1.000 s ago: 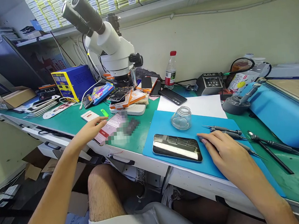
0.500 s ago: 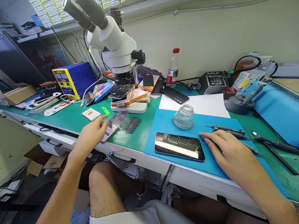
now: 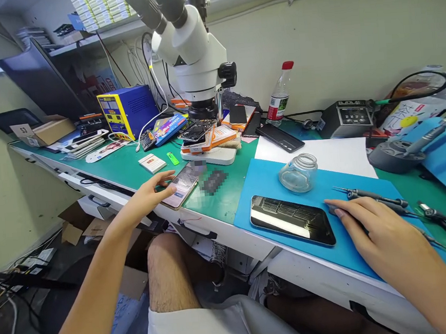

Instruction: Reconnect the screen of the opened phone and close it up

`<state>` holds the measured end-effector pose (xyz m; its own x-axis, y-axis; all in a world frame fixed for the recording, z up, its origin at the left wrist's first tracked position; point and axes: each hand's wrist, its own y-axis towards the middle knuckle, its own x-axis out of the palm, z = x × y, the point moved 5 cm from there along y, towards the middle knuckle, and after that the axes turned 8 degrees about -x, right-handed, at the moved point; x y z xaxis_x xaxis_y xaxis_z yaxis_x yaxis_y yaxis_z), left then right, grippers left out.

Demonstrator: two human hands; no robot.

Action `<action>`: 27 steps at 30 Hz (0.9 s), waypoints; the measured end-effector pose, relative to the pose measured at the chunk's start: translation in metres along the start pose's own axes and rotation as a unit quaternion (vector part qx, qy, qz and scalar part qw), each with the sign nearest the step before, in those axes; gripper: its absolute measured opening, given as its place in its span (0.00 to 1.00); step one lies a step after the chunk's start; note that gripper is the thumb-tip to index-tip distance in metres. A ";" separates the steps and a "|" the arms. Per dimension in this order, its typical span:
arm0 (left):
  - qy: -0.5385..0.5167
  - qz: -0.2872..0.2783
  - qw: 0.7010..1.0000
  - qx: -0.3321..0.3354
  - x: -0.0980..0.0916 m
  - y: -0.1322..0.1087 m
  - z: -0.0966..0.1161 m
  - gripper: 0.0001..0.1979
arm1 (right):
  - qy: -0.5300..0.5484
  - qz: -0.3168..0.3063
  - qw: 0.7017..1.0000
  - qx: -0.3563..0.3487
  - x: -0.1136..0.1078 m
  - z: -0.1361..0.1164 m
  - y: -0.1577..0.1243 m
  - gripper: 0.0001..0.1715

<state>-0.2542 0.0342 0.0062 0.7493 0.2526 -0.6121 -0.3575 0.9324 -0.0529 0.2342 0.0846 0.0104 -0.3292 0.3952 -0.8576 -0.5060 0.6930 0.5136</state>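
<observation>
My left hand (image 3: pixel 150 197) reaches over a phone with a lit screen (image 3: pixel 182 186) at the bench's front edge. Its fingers are apart and the thumb lies on or just above the glass. A second phone, black and face up (image 3: pixel 292 219), lies on the blue mat (image 3: pixel 245 201). Just right of that phone, my right hand (image 3: pixel 370 222) rests on the mat with fingers drawn together. A small dark piece shows at its fingertips; most of it is hidden by the hand. Beyond the black phone stands an open glass jar (image 3: pixel 298 174).
Several thin screwdrivers (image 3: pixel 379 196) lie right of my right hand. A microscope (image 3: pixel 199 55) stands behind, its base stacked with phone parts. A red-capped bottle (image 3: pixel 278 98), a cigarette box (image 3: pixel 152 163) and a green lighter (image 3: pixel 173 158) are on the bench.
The view has turned left, so everything sits further right. My left thumb has come over the lit phone's screen. My right hand stays beside the black phone.
</observation>
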 end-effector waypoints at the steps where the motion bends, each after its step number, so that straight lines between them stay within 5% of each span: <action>1: 0.000 0.002 1.000 0.000 0.001 0.000 0.000 0.37 | -0.005 -0.003 1.000 0.001 0.000 0.000 0.000 0.33; 16: -0.022 0.023 0.999 -0.019 0.006 -0.001 -0.010 0.34 | -0.085 0.039 0.991 -0.093 -0.010 -0.012 0.006 0.31; 27: -0.017 0.024 0.999 -0.016 0.008 -0.006 -0.013 0.34 | -0.079 0.026 0.993 -0.085 0.002 0.002 -0.006 0.22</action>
<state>-0.2536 0.0275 -0.0090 0.7491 0.3063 -0.5873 -0.4111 0.9103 -0.0496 0.2383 0.0819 0.0058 -0.2353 0.5271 -0.8166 -0.6239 0.5623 0.5428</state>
